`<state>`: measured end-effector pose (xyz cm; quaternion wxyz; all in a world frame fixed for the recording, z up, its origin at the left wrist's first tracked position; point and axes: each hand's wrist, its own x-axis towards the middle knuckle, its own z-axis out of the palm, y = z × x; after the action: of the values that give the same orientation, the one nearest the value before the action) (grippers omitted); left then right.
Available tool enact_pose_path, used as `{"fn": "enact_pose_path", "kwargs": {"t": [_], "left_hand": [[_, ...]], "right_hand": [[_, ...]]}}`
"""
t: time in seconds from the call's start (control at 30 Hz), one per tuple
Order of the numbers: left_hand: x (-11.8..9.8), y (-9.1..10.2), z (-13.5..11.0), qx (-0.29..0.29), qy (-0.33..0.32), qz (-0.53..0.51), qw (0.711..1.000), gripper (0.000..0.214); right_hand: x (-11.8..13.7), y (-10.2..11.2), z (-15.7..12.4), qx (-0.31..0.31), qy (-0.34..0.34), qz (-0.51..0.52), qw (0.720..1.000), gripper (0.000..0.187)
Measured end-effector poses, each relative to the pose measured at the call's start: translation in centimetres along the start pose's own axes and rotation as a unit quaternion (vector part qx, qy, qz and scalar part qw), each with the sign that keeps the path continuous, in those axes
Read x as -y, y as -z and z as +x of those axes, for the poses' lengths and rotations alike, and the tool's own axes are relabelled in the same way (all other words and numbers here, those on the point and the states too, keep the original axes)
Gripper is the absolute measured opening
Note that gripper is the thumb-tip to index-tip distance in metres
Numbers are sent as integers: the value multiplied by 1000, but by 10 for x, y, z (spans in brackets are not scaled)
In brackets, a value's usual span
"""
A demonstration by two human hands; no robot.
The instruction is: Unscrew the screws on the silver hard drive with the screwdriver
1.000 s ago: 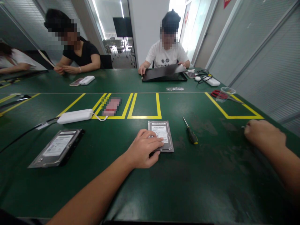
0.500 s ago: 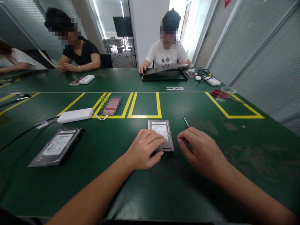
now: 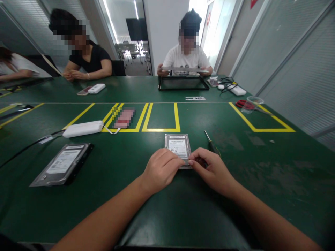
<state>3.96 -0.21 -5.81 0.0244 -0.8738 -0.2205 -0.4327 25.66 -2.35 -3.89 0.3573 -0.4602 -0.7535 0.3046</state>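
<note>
A hard drive (image 3: 178,146) with a white label lies flat on the green table in front of me. My left hand (image 3: 162,169) grips its near left part, fingers together and covering that corner. At the near right corner of the drive is my right hand (image 3: 206,165), thumb and forefinger pinched together. Whatever may be between those fingertips is too small to make out. Just beyond the right hand lies a screwdriver (image 3: 211,143), its dark handle partly hidden behind the knuckles and its tip pointing away.
A second, larger hard drive (image 3: 64,164) lies to the left. Behind it are a white power bank (image 3: 83,129) with a cable and a pink phone (image 3: 125,118). Red scissors (image 3: 244,104) and a clear cup (image 3: 255,101) sit far right. Across the table, a person holds a panel above a black frame (image 3: 183,88).
My right hand has moved left onto the drive's near right corner, uncovering more of the screwdriver. My left fingers have drawn back slightly. The person opposite has raised the panel off the frame.
</note>
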Motion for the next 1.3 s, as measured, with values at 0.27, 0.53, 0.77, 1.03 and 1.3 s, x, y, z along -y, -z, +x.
{"fn": "enact_pose_path", "kwargs": {"t": [0.27, 0.53, 0.77, 1.03, 1.3], "left_hand": [[-8, -1, 3, 24, -3, -17, 1000, 9], [-9, -1, 4, 20, -12, -20, 1000, 8], [-6, 0, 2, 14, -11, -19, 1000, 7], [-5, -1, -1, 8, -34, -24, 999, 12], [-7, -4, -4, 11, 3, -9, 1000, 11]], "right_hand": [[-2, -5, -4, 33, -29, 47, 998, 16], [0, -5, -4, 61, -63, 134, 987, 21], [-3, -2, -5, 76, -63, 177, 979, 19], [-4, -1, -6, 84, -66, 177, 978, 17], [-3, -1, -8, 69, 23, 111, 991, 15]]}}
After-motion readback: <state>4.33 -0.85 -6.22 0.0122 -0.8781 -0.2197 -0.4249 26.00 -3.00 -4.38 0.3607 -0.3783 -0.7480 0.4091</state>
